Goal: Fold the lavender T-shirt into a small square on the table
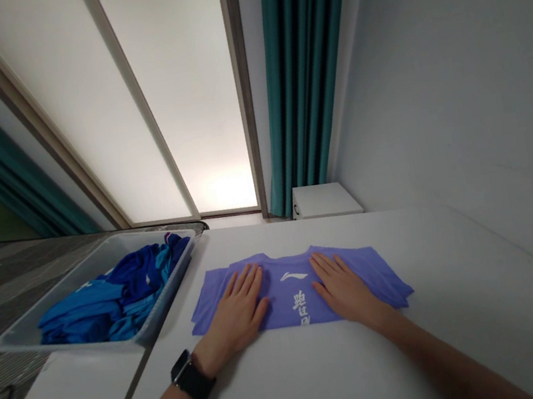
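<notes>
A purple T-shirt (288, 304) lies on the white table (325, 379), its lower part folded under so that the bottom edge runs straight. White lettering and a white logo show on its chest, and the neckline points away from me. My left hand (238, 308) rests flat on the shirt's left side, fingers stretched out. On the right side of the shirt my right hand (343, 285) lies flat too, fingers extended and slightly apart. Neither hand grips the cloth. A black watch (192, 376) is on my left wrist.
To the left, a translucent plastic bin (72, 348) holds several blue garments (104, 296). A small white cabinet (326, 200) stands beyond the table's far edge. A grey wall (472, 93) borders the right side, and teal curtains (307, 71) hang behind.
</notes>
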Motion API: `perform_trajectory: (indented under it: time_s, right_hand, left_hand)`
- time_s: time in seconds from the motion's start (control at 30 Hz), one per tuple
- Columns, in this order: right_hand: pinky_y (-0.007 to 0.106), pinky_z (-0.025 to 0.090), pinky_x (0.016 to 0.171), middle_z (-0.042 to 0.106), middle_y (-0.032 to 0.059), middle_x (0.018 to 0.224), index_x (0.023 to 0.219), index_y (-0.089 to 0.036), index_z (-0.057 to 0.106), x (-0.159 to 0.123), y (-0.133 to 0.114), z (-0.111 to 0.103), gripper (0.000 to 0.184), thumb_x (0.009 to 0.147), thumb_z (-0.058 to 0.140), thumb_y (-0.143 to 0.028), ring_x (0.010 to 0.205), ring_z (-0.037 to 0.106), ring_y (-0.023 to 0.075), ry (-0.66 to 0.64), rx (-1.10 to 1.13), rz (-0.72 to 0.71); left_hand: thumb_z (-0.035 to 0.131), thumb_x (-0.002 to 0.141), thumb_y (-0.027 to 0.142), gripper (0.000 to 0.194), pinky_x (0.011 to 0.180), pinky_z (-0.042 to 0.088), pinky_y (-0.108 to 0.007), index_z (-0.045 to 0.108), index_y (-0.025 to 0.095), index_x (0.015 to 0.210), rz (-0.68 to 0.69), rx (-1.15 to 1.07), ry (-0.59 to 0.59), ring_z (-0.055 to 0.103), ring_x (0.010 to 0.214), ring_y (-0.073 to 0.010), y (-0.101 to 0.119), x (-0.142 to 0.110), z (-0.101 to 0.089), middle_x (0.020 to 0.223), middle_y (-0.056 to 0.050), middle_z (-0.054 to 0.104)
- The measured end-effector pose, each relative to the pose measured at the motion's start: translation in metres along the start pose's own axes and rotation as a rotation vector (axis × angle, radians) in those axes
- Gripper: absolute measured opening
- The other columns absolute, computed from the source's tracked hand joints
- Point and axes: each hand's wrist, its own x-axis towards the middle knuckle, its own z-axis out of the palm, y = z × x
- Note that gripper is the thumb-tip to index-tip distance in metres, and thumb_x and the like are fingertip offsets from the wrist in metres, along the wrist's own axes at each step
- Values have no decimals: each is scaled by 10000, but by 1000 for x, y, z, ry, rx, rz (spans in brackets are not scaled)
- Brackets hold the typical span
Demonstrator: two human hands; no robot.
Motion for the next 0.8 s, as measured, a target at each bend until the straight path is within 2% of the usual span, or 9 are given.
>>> perform_trajectory:
  time_s: [0.13, 0.23, 0.37, 0.6, 0.8]
  right_hand:
    - [469, 198, 1203, 366, 119, 1557, 1487, -111, 396, -2, -20, 1, 542, 1005, 290, -336, 1453, 295, 236, 41, 6, -63]
    - [480, 218, 1194, 353, 121, 1562, 1485, -116, 401, -4, -23, 8, 545, 1004, 296, -351, 1456, 289, 243, 12, 0, -59]
    - [488, 227, 1189, 322, 139, 1572, 1492, -95, 383, -4, -19, 14, 565, 999, 298, -360, 1466, 263, 247, 4, 0, -53]
    - [492, 213, 1195, 312, 132, 1574, 1492, -93, 385, -3, -19, 7, 576, 999, 304, -382, 1472, 250, 249, -46, 21, -39]
    - [478, 215, 1200, 325, 142, 1568, 1493, -92, 385, -6, -9, 3, 579, 997, 313, -383, 1471, 252, 245, -65, 40, -13]
  left_hand:
    - [321, 1009, 488, 620, 1208, 226, -433, 298, 144, 1525, 93, -44, 55, 240, 1482, -236, 50, 16, 3, 1587, -97, 313]
    - [335, 1002, 475, 593, 1193, 252, -447, 368, 136, 1487, 34, -63, 79, 298, 1460, -250, 68, 22, 17, 1557, -117, 373]
    - [317, 1009, 431, 556, 1181, 271, -465, 418, 116, 1456, -79, -53, 72, 342, 1439, -259, 66, 20, 30, 1524, -137, 424]
    - [365, 971, 549, 653, 1191, 246, -491, 413, 131, 1471, -81, -70, 30, 295, 1458, -287, 65, 19, 24, 1551, -122, 382]
    - [384, 952, 590, 695, 1187, 236, -518, 399, 144, 1485, -78, -91, 24, 278, 1462, -304, 64, 18, 22, 1561, -118, 364]
